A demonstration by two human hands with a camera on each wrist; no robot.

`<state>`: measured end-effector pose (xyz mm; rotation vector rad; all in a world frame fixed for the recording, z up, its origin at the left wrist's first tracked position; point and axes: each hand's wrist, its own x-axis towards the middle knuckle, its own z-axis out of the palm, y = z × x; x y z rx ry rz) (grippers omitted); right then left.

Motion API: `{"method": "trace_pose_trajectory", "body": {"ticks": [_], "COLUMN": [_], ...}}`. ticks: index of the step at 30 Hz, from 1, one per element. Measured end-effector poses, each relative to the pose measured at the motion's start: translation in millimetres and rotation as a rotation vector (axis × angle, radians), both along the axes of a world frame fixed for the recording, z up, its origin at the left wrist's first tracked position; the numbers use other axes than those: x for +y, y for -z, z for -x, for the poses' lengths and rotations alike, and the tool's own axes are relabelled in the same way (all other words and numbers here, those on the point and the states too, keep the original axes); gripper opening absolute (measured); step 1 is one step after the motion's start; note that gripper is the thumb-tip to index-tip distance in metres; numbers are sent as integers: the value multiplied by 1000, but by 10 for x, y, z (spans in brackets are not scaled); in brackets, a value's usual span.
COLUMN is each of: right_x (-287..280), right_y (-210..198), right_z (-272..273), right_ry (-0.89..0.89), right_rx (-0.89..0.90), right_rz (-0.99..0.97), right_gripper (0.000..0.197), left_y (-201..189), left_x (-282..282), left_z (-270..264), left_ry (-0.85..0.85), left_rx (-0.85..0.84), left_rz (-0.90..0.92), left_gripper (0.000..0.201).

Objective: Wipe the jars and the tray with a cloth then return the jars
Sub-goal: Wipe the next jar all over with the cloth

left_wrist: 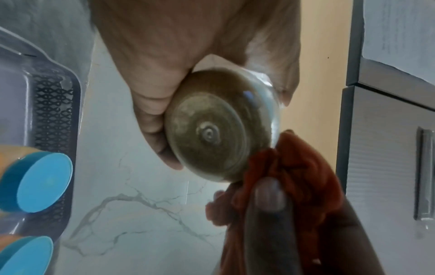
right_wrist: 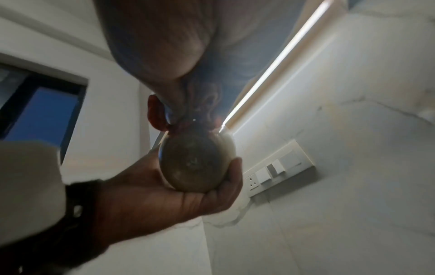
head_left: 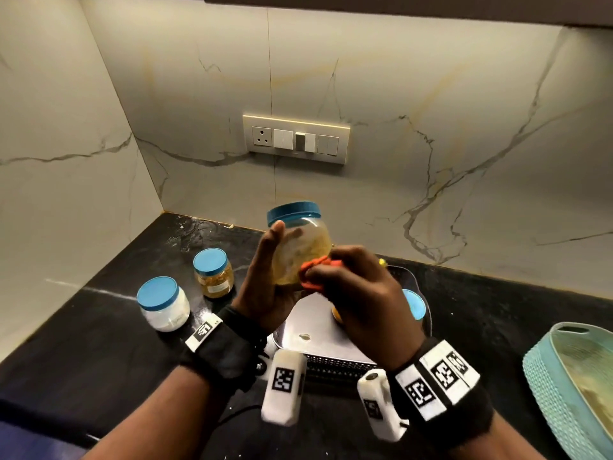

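Left hand [head_left: 265, 287] grips one blue-lidded jar [head_left: 300, 247] raised over the tray [head_left: 318, 340]. Right hand [head_left: 361, 300] clutches one orange cloth [head_left: 313, 275] against it. Two jars [head_left: 164, 303] stand on counter; tray holds two more.

I see 1 blue-lidded jar [head_left: 300, 247] lifted, tilted, orange cloth [head_left: 313, 273] bunched against its side. 2 jars [head_left: 164, 303] [head_left: 214, 272] stand upright left of the silver tray [head_left: 318, 340], another jar [head_left: 413, 303] in it.

A black stone countertop [head_left: 83, 327] meets veined pale marble walls [head_left: 431, 127]. A cream switch-and-socket plate [head_left: 296, 139] sits on the back wall, beneath a glowing under-cabinet light strip [right_wrist: 277, 61].
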<state>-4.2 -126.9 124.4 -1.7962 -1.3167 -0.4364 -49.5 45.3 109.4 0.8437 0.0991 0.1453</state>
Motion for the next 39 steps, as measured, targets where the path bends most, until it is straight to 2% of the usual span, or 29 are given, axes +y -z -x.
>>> {"method": "trace_pose_trajectory", "body": {"ticks": [3,6,9,11,14,16,19,22,25,27,32,34,37,39], "right_x": [-26,-33,-49,-52,-35,-19,-11,-66,-64,-24,-55,-67,-34,-25], "right_y": [66,52,46,-5,-106,-121,-1,64,-63,-119,67,29,-109,-142], "right_z": [-13,3,33,-26,-234,-259,-12,79,-165,-217,133,4,-229,-233], "right_ry": [14,44,42,53,143,190,117,19,90,164,33,19,149,192], "right_rx": [-119,-221,-276,-213,-16,32,-56,-172,11,68,-208,-143,49,91], "right_rz": [84,161,199,127,-22,-59,-15,66,-51,-89,76,37,-128,-166], "right_gripper": [27,30,31,35,34,32,28,27,25,29,31,29,26,26], "left_y": [23,23,78,71,51,60,62,86,101,71,26,27,6,-14], "left_x": [39,38,-6,-65,-139,-171,-152,-123,-171,-203,-110,-125,-226,-246], "left_z": [-18,-5,3,19,9,1,4,37,55,48,69,89,107,101], "left_ry": [-4,34,31,15,-5,-21,-52,-71,-61,-66,-97,-76,-39,-28], "left_rx": [12,51,27,9,14,7,6,37,25,16,3,9,41,33], "left_rz": [2,-169,-329,-320,-227,-187,-150,-197,-186,-175,-198,-228,-211,-192], "left_gripper": [90,72,85,86,78,81,88,92,86,85,95,95,94,89]}}
